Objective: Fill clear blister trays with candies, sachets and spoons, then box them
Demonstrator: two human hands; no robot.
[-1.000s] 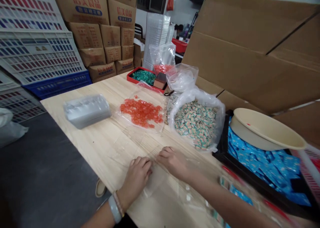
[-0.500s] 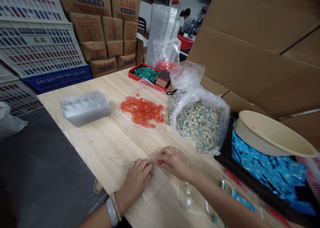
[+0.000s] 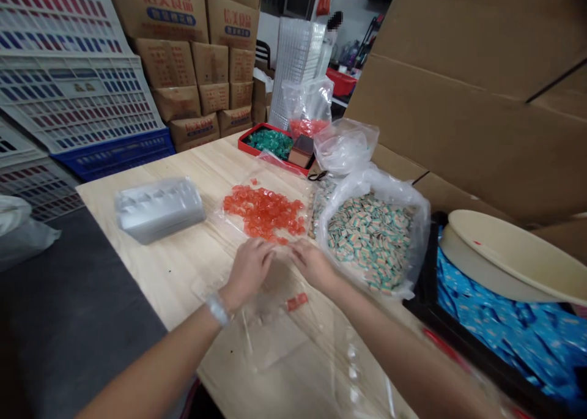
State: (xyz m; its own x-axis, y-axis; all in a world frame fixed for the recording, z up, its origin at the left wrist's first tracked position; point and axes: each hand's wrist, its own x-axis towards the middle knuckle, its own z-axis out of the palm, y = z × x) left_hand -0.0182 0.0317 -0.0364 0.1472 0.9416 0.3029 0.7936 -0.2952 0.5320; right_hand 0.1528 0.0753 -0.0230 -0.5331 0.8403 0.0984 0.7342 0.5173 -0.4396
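Observation:
At the near edge of a pile of small orange-red translucent pieces (image 3: 263,210), my left hand (image 3: 251,267) is bent downward, thumb apart from the fingers. My right hand (image 3: 315,265) is beside it, its fingertips pointing at the same edge. Both look open, slightly blurred, and nothing shows in them. The pile rests on a clear plastic sheet (image 3: 229,223). Nearer to me, under my forearms, a few orange-red pieces (image 3: 296,301) lie together on or in clear film. A clear plastic bag (image 3: 275,342) lies flat on the wooden table (image 3: 183,290).
A stack of clear plastic bags (image 3: 158,208) lies left. To the right stands a clear bag of small green-and-tan packets (image 3: 373,238). Behind are a red tray of green pieces (image 3: 268,140) and cartons (image 3: 174,64). A cream basin (image 3: 518,254) sits over blue packets (image 3: 481,321).
Both hands have moved forward from the near table to the pile's near edge. The orange-red piece that was at my right fingertips is no longer there; a few pieces now lie on the table.

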